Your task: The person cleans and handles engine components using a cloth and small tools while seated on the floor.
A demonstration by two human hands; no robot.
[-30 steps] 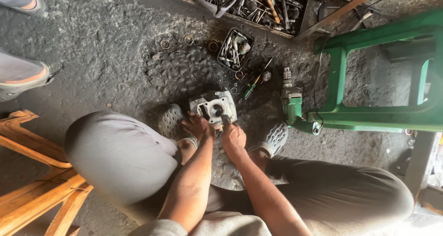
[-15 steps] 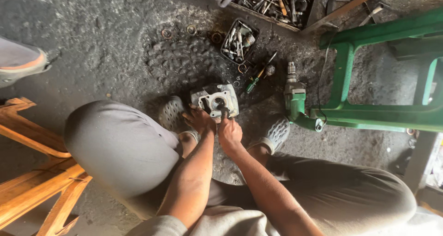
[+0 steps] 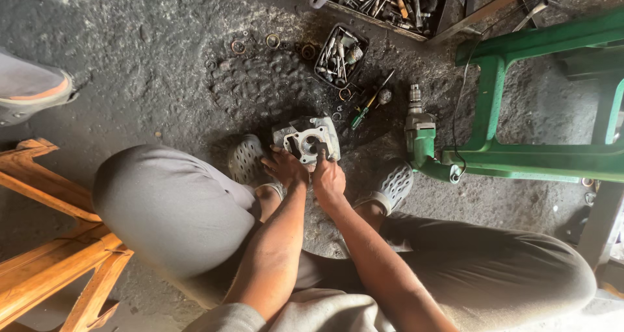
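Note:
A grey metal engine cylinder head (image 3: 305,137) lies on the dirty concrete floor between my feet. My left hand (image 3: 284,167) rests on its near left edge, fingers curled against the metal. My right hand (image 3: 329,176) sits at its near right side, and a finger presses a small dark part into the head's central opening. I squat over it, knees wide, grey perforated clogs (image 3: 246,160) on my feet.
A green electric drill (image 3: 421,140) lies right of the head beside a green metal frame (image 3: 520,156). A small black tray of tools (image 3: 340,54), a green-handled screwdriver (image 3: 365,104) and loose rings lie beyond. Wooden furniture (image 3: 45,254) stands left; another person's foot (image 3: 32,91) is at far left.
The view has shifted slightly. Both hands stay on the cylinder head, the right hand having moved a little closer to the central opening.

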